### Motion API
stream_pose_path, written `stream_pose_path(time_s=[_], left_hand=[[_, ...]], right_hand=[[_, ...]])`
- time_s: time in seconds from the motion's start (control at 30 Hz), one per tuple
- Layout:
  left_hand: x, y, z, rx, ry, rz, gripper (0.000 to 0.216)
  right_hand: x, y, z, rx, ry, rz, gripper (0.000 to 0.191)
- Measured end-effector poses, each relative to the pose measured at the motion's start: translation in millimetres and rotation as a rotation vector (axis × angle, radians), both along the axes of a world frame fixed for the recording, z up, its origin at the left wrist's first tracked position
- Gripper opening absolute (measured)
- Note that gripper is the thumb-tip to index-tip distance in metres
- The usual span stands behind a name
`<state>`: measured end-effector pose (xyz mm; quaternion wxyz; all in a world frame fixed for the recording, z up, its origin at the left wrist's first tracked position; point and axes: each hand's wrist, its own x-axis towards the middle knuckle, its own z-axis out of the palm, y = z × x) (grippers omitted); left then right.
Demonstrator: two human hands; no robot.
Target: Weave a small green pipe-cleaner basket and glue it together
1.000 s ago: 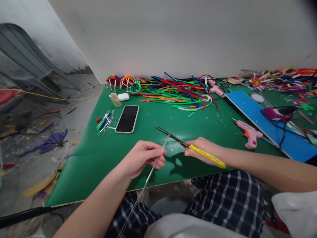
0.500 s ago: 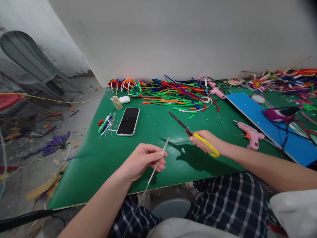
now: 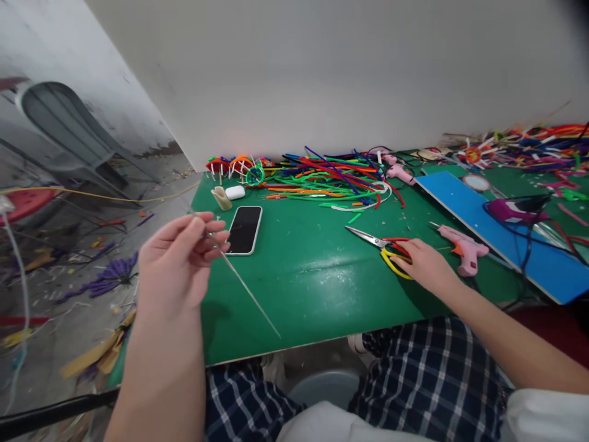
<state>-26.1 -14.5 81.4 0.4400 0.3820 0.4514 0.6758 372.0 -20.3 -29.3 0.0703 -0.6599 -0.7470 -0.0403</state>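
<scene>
My left hand (image 3: 181,252) is raised over the left part of the green table, thumb and fingers pinched on a thin silvery strand (image 3: 248,290). The strand slants down to the right, toward the table's front edge. What kind of strand it is, I cannot tell. On the right, my right hand (image 3: 426,264) has its fingers at the handles of a pair of scissors (image 3: 380,242) with red and yellow grips. The scissors lie low at the tabletop, tips pointing left. A phone (image 3: 246,228) lies just beyond my left hand.
Colourful pipe cleaners (image 3: 322,178) are heaped along the wall. A pink glue gun (image 3: 462,245) lies right of the scissors, near a blue board (image 3: 497,233) with a purple device. At the back left are a white case (image 3: 235,193) and a beige holder (image 3: 221,198).
My left hand has moved left and up with the strand, which now points down to the right. My right hand has lowered the scissors to the table, farther right.
</scene>
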Motion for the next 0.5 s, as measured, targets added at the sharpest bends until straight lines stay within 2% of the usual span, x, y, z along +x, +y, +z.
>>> stream_pose_path(time_s=[0.1,0.17,0.23,0.3,0.37,0.5], left_hand=[[-6.4,1.1,3.5,0.067,-0.054,0.09,0.012],[-8.4,-1.4,2.1,0.067,-0.067,0.09,0.012],[-10.9,-5.2,0.1,0.06,-0.07,0.079,0.012],[-14.7,-8.9,-1.1,0.071,-0.078,0.086,0.012],[-19.2,-11.7,-1.0,0.086,-0.096,0.097,0.012],[-27.0,-15.3,1.1,0.089,-0.128,0.094,0.012]], right_hand=[[-30.6,-6.1,-2.4,0.116,0.066,-0.022,0.048],[-63.0,-5.2,-8.3,0.001,0.144,0.118,0.052],[-97.2,0.5,-17.4,-0.091,0.165,0.21,0.064],[-128.5,9.3,-26.1,-0.105,0.172,0.2,0.074],[-156.4,18.3,-31.1,-0.136,0.195,0.226,0.077],[-207.2,34.6,-28.3,-0.176,0.287,0.383,0.075]])
